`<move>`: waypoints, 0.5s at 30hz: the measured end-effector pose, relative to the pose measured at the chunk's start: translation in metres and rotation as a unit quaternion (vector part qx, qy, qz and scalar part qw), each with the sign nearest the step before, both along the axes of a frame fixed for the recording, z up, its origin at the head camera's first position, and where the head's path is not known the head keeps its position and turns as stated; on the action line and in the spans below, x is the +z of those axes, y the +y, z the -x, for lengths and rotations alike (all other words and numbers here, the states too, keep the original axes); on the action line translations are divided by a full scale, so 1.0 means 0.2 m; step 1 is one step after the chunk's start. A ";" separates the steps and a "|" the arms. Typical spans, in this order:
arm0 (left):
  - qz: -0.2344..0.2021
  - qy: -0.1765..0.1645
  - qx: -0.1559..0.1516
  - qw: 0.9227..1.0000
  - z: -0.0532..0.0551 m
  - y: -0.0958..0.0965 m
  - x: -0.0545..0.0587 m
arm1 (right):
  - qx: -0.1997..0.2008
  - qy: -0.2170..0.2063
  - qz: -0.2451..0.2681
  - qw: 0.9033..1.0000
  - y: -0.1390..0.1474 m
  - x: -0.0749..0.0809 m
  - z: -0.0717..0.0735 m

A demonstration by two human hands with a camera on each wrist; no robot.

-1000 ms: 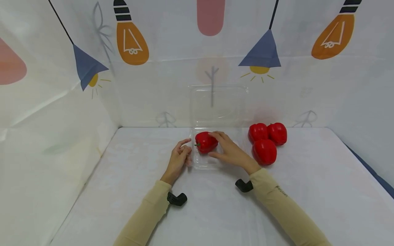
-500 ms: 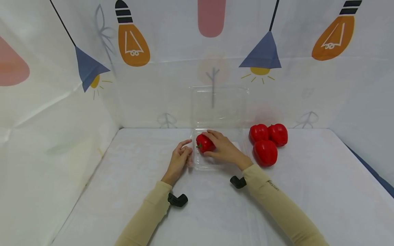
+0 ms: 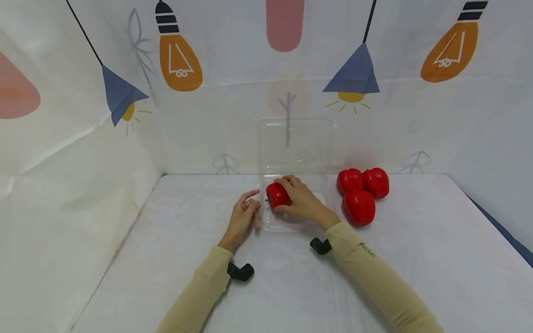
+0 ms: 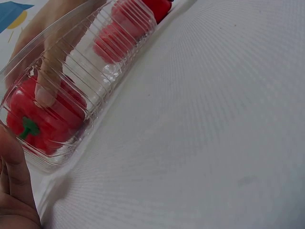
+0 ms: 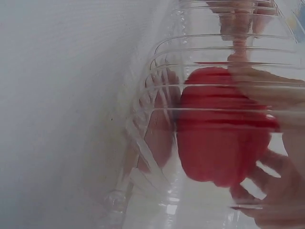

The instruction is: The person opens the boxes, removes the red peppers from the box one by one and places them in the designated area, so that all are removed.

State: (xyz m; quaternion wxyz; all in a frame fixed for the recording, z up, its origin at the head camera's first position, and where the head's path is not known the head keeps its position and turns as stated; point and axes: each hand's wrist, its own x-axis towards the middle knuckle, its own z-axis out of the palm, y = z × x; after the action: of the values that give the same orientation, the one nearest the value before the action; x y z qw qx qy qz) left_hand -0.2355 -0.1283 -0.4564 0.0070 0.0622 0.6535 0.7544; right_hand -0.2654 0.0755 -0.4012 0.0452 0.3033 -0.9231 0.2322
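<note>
A red bell pepper (image 3: 276, 196) with a green stem lies in the left part of a clear plastic clamshell box (image 3: 283, 226), its stem toward the left wall. My right hand (image 3: 300, 200) grips the pepper from the right, fingers over its far side and thumb on its near side. In the left wrist view the pepper (image 4: 47, 114) shows through the ribbed wall. At the box's left side is my left hand (image 3: 242, 213), its index finger extended to the rim and the other fingers loosely bent beside the wall.
Several more red items resembling bell peppers are not all alone: three red bell peppers (image 3: 358, 206) sit grouped on the white table (image 3: 275, 286), right of the box. The box's clear lid (image 3: 295, 143) stands raised against the printed backdrop (image 3: 233, 115). Each wrist carries a black device (image 3: 240, 272).
My right hand has shifted left and closed round the pepper, which has turned slightly. The left hand stays at the box's left side.
</note>
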 end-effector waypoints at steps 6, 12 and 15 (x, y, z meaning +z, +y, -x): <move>-0.012 -0.015 -0.012 1.000 0.00 -0.01 0.01 | -0.012 0.008 0.007 1.000 0.01 -0.01 -0.01; -0.014 -0.009 -0.029 0.999 -0.04 -0.01 0.08 | -0.018 0.023 0.025 0.999 0.02 0.00 -0.03; -0.014 -0.005 -0.029 0.999 -0.04 -0.01 0.09 | -0.016 0.029 0.030 0.999 0.03 0.01 -0.03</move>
State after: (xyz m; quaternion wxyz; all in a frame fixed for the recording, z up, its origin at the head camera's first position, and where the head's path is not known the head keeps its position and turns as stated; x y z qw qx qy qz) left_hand -0.2276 -0.1305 -0.4391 0.0311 0.0778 0.6408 0.7631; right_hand -0.2593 0.0812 -0.4001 0.0844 0.2933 -0.9190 0.2497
